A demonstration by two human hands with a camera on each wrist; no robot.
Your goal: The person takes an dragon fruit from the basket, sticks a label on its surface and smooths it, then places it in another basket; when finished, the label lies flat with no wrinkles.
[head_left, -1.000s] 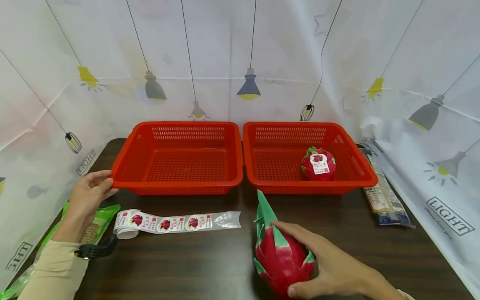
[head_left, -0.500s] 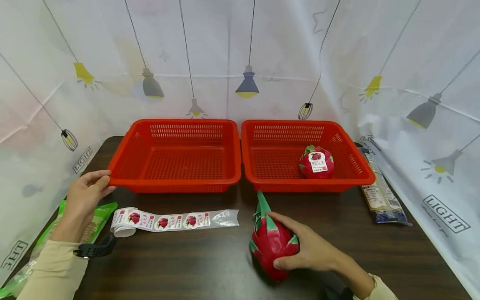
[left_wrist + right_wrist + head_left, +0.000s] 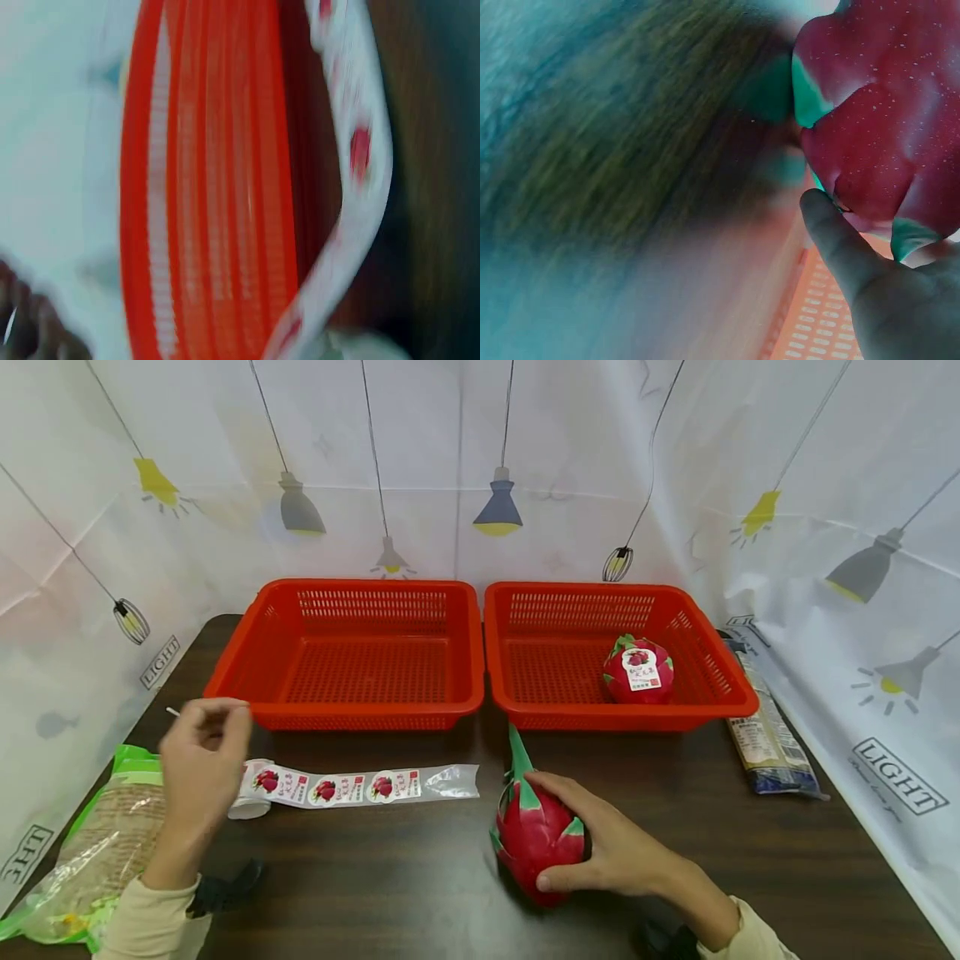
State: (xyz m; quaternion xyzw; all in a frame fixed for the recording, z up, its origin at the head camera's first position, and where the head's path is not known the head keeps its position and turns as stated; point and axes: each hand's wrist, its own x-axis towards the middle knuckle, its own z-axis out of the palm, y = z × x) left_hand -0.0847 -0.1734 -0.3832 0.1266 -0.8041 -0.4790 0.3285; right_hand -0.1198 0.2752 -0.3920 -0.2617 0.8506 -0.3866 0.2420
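Here, on a dark wooden bench (image 3: 420,893), the right hand (image 3: 607,852) curls around a red dragon fruit (image 3: 534,839) with green-tipped scales, which rests on the bench near the front edge, just in front of the right red basket (image 3: 720,706). The left hand (image 3: 201,768) hovers above the rolled end of a strip of fruit stickers (image 3: 352,787), fingers loosely curled with the thumb and forefinger pinched together; something thin and pale juts from them, too small to identify. The sticker strip lies flat in front of the left red basket (image 3: 352,718). Both baskets sit side by side along the back edge. A second, labelled dragon fruit (image 3: 639,670) lies in the right basket. A green bag (image 3: 97,843) sits at the left edge, a long packet (image 3: 772,747) at the right edge.
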